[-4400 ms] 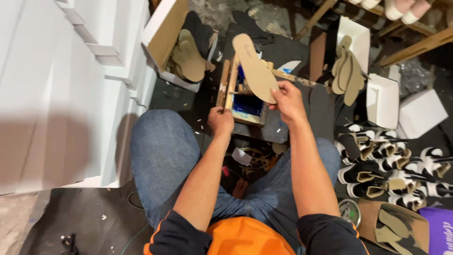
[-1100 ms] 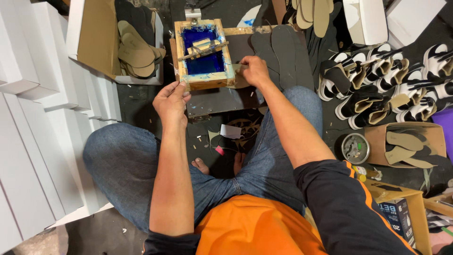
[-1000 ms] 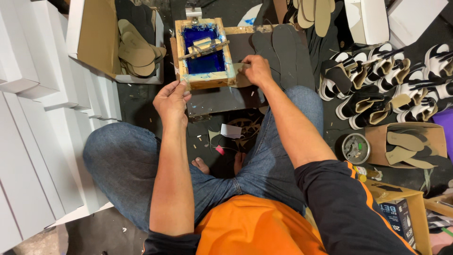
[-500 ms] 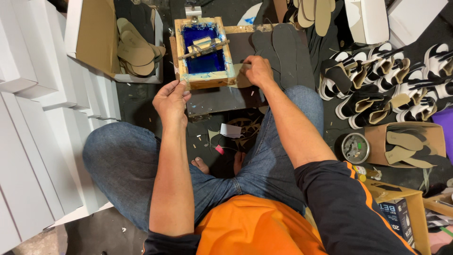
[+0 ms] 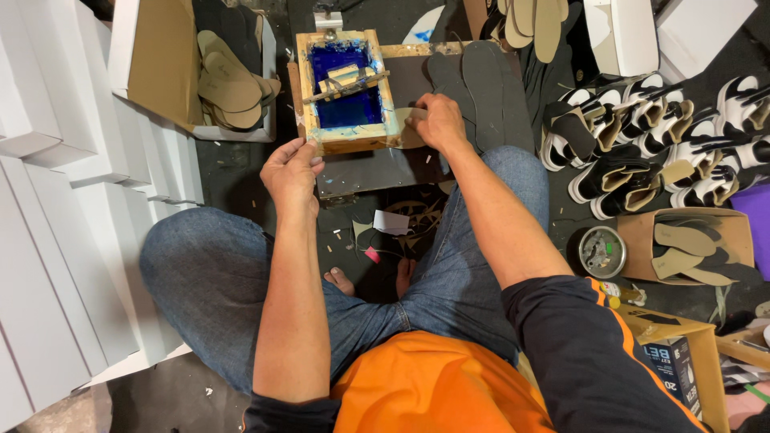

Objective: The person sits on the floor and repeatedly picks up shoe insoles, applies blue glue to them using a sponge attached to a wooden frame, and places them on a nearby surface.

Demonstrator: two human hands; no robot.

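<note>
Since the earliest frame we have laid down the tan insole that we held raised, and the wooden printing frame (image 5: 345, 92) now lies flat before us. Our left hand (image 5: 293, 172), fingers curled together, pinches the frame's near corner at about 7 o'clock of it. Our right hand (image 5: 437, 122) closes on a tan insole (image 5: 411, 127) tucked against the frame's right edge at 4 o'clock. One frame lies there, its screen stained blue, with one wooden squeegee (image 5: 346, 80) across it. It rests on a dark board (image 5: 377, 168), whose bare strip toward us is the only open room; our knees close both sides. Two dark soles (image 5: 481, 80) lie just right of the frame. At 10 o'clock one open carton (image 5: 160, 56) holds several tan insoles, too stacked to count. At 3 o'clock one small round tin (image 5: 601, 251) sits near a box (image 5: 722, 232) of insoles. Farther right, black-and-white sandals (image 5: 642, 152) crowd the floor. White boxes (image 5: 56, 200) wall our left.
</note>
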